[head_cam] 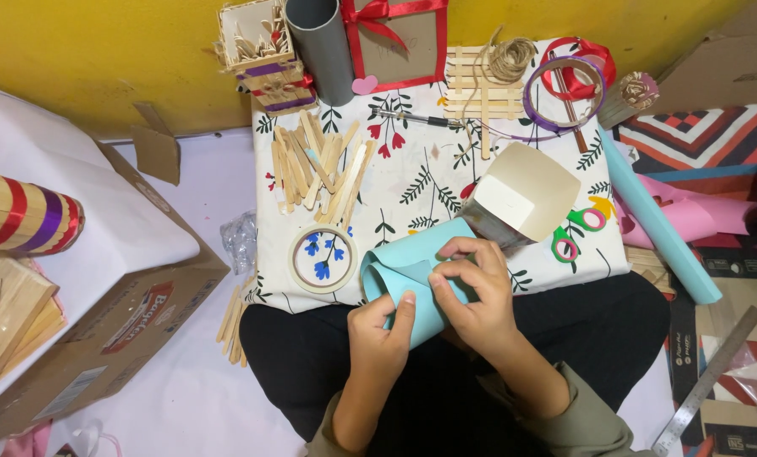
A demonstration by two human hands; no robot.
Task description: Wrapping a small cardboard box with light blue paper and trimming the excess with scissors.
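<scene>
A light blue sheet of paper (412, 275), curled into a loose roll, lies at the near edge of a small table covered in a floral cloth (429, 169). My left hand (378, 334) grips the roll's lower left side, thumb pressed on the paper. My right hand (476, 292) pinches the overlapping edge on top. An open cream paper box (522, 199) stands just behind my right hand.
A pile of wooden craft sticks (319, 169), a roll of tape (323, 258), scissors (577, 233), a grey tube (321, 46), a stick lattice with twine (488, 80) and ribbon rings (569, 80) lie on the cloth. Rolled blue and pink papers (666, 224) are at right, a cardboard box (99, 330) at left, a steel ruler (708, 381) at lower right.
</scene>
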